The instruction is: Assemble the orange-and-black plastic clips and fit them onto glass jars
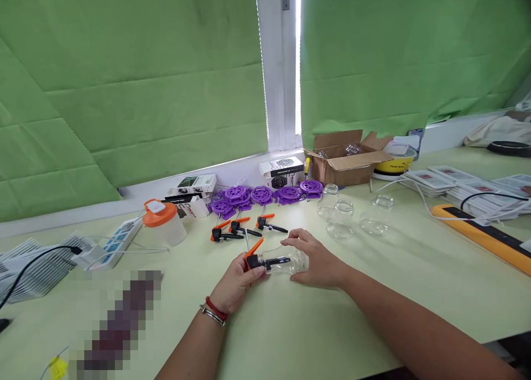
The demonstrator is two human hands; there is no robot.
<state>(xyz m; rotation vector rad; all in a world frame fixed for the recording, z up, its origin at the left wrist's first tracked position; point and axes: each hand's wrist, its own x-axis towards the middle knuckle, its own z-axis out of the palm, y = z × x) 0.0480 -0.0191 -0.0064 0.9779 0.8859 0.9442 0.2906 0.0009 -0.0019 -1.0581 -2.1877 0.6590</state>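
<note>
My left hand (239, 283) is closed on a black pump head (254, 260) with an orange lever and a thin metal tube. My right hand (321, 261) is wrapped round the base end of a clear bottle (296, 258), which lies sideways above the table. The pump head sits at the bottle's mouth, its black stem inside; whether it is screwed tight I cannot tell. Just beyond my hands lie three similar pump heads (271, 225) with orange levers. More clear bottles (340, 222) are on the table to the right of them.
Purple round plastic parts (261, 195) line the back, near printed boxes (282, 170) and an open cardboard box (344, 159). At left are an orange-lidded shaker (166, 225) and a power strip (120, 241). An orange-and-black bar (481, 233), cables and paper stacks (431, 181) occupy the right.
</note>
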